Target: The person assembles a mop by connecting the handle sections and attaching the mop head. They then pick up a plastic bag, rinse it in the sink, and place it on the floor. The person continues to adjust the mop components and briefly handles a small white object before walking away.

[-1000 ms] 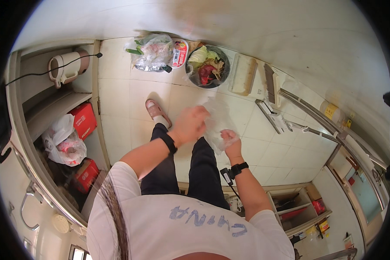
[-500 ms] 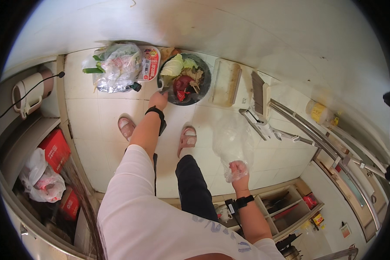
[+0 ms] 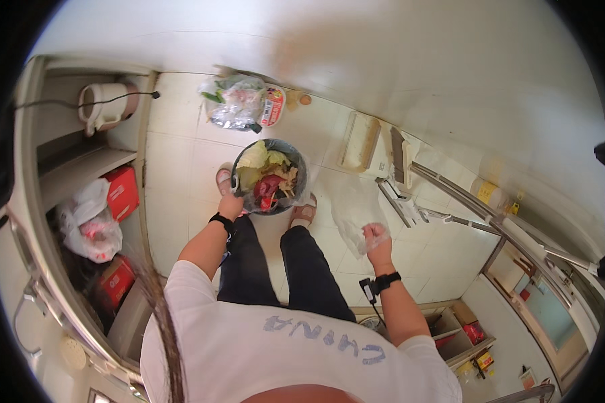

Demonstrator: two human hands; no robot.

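Note:
My left hand (image 3: 230, 203) is closed on the near left rim of a dark trash bin (image 3: 301, 199). Cabbage leaves (image 3: 254, 156), something dark red (image 3: 269, 185) and other scraps fill the bin, which has a clear liner at its rim. It is in front of my legs and partly hides my sandals (image 3: 304, 211); whether its base touches the floor cannot be seen. To the right, my right hand (image 3: 378, 236) grips a clear plastic bag (image 3: 351, 209) that hangs loosely over the floor tiles.
Against the wall sit a clear bag of green vegetables (image 3: 238, 101) and a red-and-white tub (image 3: 273, 106). A dustpan (image 3: 361, 142) and broom (image 3: 400, 158) stand right of them. Open shelves (image 3: 124, 144) on the left hold a pitcher (image 3: 104, 106), red boxes and plastic bags.
My left hand has brought the trash bin away from the wall, toward my legs. The clear bag in my right hand has shifted slightly, and my view has turned a little.

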